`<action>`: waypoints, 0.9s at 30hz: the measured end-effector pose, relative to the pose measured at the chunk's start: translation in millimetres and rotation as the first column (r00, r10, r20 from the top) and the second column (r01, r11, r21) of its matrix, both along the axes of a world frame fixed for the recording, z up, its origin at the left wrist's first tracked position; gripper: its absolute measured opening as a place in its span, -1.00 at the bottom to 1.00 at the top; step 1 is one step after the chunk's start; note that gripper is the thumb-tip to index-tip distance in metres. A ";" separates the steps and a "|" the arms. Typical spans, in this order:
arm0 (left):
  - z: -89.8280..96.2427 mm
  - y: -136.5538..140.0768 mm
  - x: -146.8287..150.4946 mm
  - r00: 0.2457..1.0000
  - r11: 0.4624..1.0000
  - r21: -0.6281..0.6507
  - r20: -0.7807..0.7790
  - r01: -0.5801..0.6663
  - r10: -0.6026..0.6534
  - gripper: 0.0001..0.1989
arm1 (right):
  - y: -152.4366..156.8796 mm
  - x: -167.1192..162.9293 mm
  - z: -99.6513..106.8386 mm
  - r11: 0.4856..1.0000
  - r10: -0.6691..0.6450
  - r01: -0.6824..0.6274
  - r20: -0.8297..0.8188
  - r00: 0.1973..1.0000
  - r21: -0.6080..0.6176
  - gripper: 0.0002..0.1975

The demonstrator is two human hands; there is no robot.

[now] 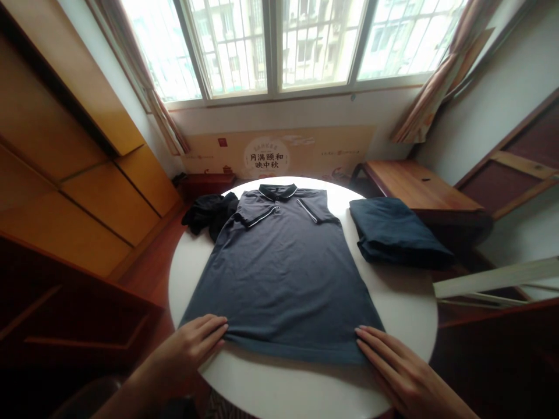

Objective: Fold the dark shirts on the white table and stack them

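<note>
Head view: left hand (198, 339) and right hand (398, 365) are resting extended fingers, pinch unclear, at the shirt (288, 273) hem's ends, good holds for seemingly light, soft cloth.

Head camera: on my head, one view, facing forward and down.
Table (279, 385): seen from above its near edge, close, mid-frame.
My left hand (201, 340), my right hand (404, 372): nearest the lens, low in frame, either side of centre.
Window (271, 52): straight ahead, well back, cropped at top; glare, so buildings (305, 49) beyond are only probable.
Cabinet (109, 198), wall (493, 99): left and right flanks, leaning outward, view reads wide.
</note>
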State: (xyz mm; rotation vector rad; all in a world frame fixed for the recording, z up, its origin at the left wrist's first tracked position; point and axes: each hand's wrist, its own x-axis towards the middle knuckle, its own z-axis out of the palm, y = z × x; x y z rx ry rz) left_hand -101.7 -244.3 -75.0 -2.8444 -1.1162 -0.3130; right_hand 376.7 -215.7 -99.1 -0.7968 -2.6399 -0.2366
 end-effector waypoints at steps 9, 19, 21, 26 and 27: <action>0.2 -6.4 4.3 0.994 0.996 0.014 0.061 -0.093 0.092 -0.55 | -0.4 16.3 -17.7 0.994 -0.103 0.105 -0.124 0.987 0.010 -0.54; -1.1 -6.6 -1.6 1.000 0.996 0.089 0.009 -0.030 0.029 -0.71 | -1.8 -3.5 -5.2 0.997 -0.071 0.075 -0.114 0.991 0.031 -0.70; 1.3 -6.0 0.0 1.000 0.996 0.086 0.011 -0.021 0.020 -0.73 | -1.4 -3.2 -3.8 0.996 -0.081 0.083 -0.106 0.991 0.014 -0.70; 4.5 -4.3 1.6 1.000 0.995 0.095 -0.030 -0.003 0.006 -0.74 | -2.8 5.0 -2.4 0.993 -0.102 0.096 -0.082 0.991 -0.075 -0.69; 4.8 -4.0 1.7 0.999 0.995 0.101 -0.032 -0.006 0.009 -0.74 | -3.2 6.7 -2.1 0.991 -0.104 0.097 -0.079 0.991 -0.091 -0.69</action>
